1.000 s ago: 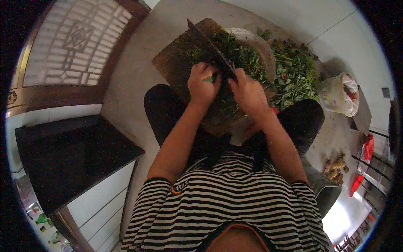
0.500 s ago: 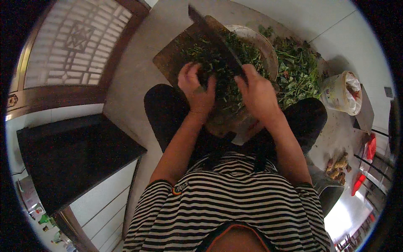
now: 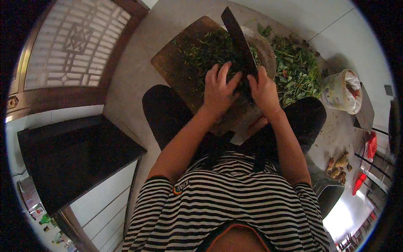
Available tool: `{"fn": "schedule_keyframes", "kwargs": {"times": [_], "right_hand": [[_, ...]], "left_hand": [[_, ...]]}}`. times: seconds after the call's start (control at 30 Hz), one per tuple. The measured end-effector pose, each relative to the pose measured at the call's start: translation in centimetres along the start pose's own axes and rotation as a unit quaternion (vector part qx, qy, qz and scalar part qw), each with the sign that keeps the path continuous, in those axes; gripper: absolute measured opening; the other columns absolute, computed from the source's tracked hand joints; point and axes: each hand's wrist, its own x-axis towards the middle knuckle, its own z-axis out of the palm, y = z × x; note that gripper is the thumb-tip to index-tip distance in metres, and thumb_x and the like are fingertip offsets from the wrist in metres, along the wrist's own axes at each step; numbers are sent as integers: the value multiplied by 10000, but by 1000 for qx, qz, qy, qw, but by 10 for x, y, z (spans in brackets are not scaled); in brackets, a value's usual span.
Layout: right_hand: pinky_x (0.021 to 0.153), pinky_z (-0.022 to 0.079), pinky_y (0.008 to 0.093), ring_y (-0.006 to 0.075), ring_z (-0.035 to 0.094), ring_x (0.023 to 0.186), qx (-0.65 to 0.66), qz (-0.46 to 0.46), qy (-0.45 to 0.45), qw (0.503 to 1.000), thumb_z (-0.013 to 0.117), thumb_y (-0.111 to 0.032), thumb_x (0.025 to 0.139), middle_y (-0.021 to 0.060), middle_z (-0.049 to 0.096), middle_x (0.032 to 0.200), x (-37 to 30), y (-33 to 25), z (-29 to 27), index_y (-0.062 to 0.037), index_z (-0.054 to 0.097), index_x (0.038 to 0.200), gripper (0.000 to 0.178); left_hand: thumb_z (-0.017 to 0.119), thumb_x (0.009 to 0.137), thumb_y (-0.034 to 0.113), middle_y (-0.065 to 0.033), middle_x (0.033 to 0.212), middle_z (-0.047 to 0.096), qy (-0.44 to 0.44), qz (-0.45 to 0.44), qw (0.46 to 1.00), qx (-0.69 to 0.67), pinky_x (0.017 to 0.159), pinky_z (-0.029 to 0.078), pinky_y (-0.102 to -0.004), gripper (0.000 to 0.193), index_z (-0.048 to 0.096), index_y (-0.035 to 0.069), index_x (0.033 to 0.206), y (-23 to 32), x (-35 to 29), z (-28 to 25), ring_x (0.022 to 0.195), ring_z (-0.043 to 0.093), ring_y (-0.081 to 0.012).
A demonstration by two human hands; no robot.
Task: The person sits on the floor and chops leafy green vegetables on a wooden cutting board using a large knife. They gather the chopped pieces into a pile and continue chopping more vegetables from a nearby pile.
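Observation:
My right hand [image 3: 266,93] is closed round the handle of a long dark kitchen knife [image 3: 239,38]. Its blade points up and away, over the right part of a wooden cutting board [image 3: 168,59]. Finely chopped leafy greens [image 3: 201,50] are spread across the board. Just left of the knife, my left hand [image 3: 219,90] rests over the near edge of the greens with its fingers spread. Whether the left fingertips press on any greens cannot be made out. Partly behind the blade stands a round pale basin [image 3: 270,52] with more cut greens in it.
Uncut leafy greens [image 3: 298,73] are heaped on the floor right of the basin. Beyond them stands a white bucket [image 3: 336,92] with a bag inside. Ginger-like brown roots [image 3: 338,168] lie at the lower right. A black-topped cabinet [image 3: 75,155] is at the left.
The knife and my right hand have shifted right, with the blade turned more upright. My left hand has moved right, closer to the knife, baring more of the board and the chopped greens.

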Motion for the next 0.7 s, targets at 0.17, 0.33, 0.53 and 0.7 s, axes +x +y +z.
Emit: {"fn": "schedule_keyframes", "kwargs": {"times": [0.17,0.33,0.53,0.7], "right_hand": [[593,472,501,439,591,698,-23,-56,47,997,570,-205,870,245,609,773,5,-3,-23,-25,453,1023,264],[584,477,477,430,595,697,54,-70,132,987,585,-184,866,230,612,787,2,-68,-76,-40,466,1055,266],[589,466,510,443,590,694,17,-4,67,998,570,-206,874,237,607,751,14,-31,-9,-21,444,1024,270],[575,470,507,430,589,665,-10,-93,31,995,578,-200,862,236,607,750,22,-44,-24,-21,444,986,255]], "left_hand": [[718,663,156,-147,1114,512,84,13,993,-82,831,429,-450,454,563,81,1083,-23,40,-7,993,502,-343],[679,737,152,-141,1125,524,132,-78,981,-122,928,340,-458,402,569,75,1116,-31,58,-20,1017,503,-334],[550,850,342,-192,1356,325,39,-193,979,-52,1038,148,-544,558,416,60,1313,-60,59,35,1292,222,-376],[498,865,400,-227,1446,158,-47,-246,967,42,1059,106,-566,646,307,73,1389,-90,72,27,1345,103,-410]]}}
